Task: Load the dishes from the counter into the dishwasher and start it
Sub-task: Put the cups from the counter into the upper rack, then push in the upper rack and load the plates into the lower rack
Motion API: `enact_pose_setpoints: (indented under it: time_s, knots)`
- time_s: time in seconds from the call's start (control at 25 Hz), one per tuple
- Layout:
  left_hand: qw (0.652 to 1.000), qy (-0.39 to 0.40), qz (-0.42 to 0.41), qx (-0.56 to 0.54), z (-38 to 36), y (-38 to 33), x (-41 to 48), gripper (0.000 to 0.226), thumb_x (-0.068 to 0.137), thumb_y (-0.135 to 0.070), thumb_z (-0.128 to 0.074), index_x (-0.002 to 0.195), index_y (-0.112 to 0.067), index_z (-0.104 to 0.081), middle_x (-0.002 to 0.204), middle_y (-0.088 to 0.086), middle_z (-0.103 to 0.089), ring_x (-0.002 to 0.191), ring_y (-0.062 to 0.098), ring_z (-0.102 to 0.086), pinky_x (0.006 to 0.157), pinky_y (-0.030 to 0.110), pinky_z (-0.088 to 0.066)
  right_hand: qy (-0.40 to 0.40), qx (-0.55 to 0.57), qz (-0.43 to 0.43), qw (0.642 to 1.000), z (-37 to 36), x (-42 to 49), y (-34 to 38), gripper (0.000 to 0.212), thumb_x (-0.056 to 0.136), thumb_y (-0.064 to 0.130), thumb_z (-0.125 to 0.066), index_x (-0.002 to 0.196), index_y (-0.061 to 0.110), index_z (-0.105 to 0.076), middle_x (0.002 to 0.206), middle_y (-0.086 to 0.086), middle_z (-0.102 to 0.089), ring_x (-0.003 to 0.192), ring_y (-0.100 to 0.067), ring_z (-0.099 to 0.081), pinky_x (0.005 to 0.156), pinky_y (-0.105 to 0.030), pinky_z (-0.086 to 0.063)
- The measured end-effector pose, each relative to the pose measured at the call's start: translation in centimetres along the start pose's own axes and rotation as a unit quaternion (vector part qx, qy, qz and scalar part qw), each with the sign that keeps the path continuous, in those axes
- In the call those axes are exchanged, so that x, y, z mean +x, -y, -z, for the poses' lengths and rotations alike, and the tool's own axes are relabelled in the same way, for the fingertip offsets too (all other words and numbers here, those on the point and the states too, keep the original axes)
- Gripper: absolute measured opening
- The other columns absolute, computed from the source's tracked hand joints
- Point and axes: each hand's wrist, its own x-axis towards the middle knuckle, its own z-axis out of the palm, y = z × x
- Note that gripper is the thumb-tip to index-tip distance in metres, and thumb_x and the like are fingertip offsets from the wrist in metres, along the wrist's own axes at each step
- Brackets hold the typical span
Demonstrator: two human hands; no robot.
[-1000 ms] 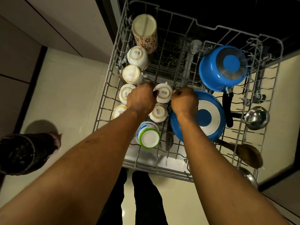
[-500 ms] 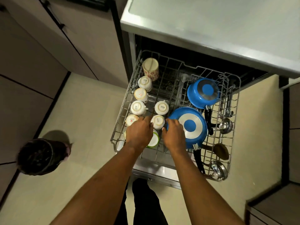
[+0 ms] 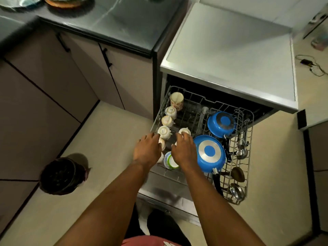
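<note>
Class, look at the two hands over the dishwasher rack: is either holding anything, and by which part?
Neither plainly holds anything. The left hand and right hand hover with relaxed fingers over the upturned cups; fingertip contact cannot be told.

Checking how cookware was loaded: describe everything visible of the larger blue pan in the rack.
The larger blue pan lies upside down in the right half of the wire rack. Its outside looks like glossy blue enamel; the base shows a silver ring around a blue disc. Its black handle points toward the person. A smaller blue pan sits just behind it. The right hand is at its left rim; contact cannot be told.
</note>
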Motion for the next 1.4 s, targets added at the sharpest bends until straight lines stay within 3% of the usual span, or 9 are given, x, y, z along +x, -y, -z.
enact_pose_setpoints:
  time_s: [0.2,0.32,0.56,0.84,1.4]
  knots:
    - [0.997,-0.077,-0.023,-0.003,5.2,4.1,-0.1,0.042,0.100,-0.033,-0.046,0.141,-0.022,-0.045,0.148,0.004,-0.042,0.133,0.025,-0.044,0.107,0.038,-0.037,-0.034,-0.018,0.065,0.997,2.0,0.7,6.3,0.050,0.094,0.021,-0.048,0.143,0.014,-0.041,0.149,-0.011,-0.037,0.141,-0.031,-0.026,0.115,-0.042,-0.026]
    - [0.994,-0.105,-0.034,0.010,8.4,7.4,0.2,0.049,0.100,-0.034,-0.046,0.147,-0.021,-0.039,0.158,0.008,-0.031,0.145,0.025,-0.028,0.116,0.040,-0.026,-0.072,-0.019,0.079,0.994,3.1,1.2,10.5,0.049,0.092,0.024,-0.053,0.140,0.013,-0.045,0.146,-0.012,-0.042,0.139,-0.032,-0.031,0.114,-0.044,-0.029]
    - [0.987,-0.144,-0.053,0.047,16.5,16.4,2.1,0.054,0.100,-0.036,-0.045,0.150,-0.021,-0.032,0.162,0.010,-0.022,0.148,0.028,-0.020,0.118,0.044,-0.020,-0.116,-0.030,0.096,0.988,5.0,2.9,21.7,0.058,0.093,0.030,-0.054,0.146,0.012,-0.037,0.154,-0.011,-0.032,0.147,-0.029,-0.017,0.118,-0.043,-0.020]
    - [0.980,-0.172,-0.081,0.064,24.2,23.4,6.7,0.054,0.100,-0.036,-0.045,0.150,-0.021,-0.031,0.162,0.010,-0.018,0.149,0.029,-0.016,0.120,0.047,-0.017,-0.167,-0.038,0.100,0.980,6.6,7.1,32.2,0.060,0.094,0.031,-0.054,0.147,0.013,-0.034,0.155,-0.011,-0.030,0.147,-0.028,-0.016,0.119,-0.040,-0.018]
    - [0.980,-0.142,-0.119,0.069,29.2,24.9,23.1,0.056,0.099,-0.034,-0.047,0.152,-0.023,-0.030,0.163,0.009,-0.016,0.150,0.028,-0.012,0.122,0.049,-0.012,-0.192,-0.002,0.031,0.981,10.1,22.0,34.7,0.059,0.095,0.032,-0.053,0.148,0.014,-0.033,0.156,-0.010,-0.029,0.148,-0.026,-0.015,0.120,-0.040,-0.017]
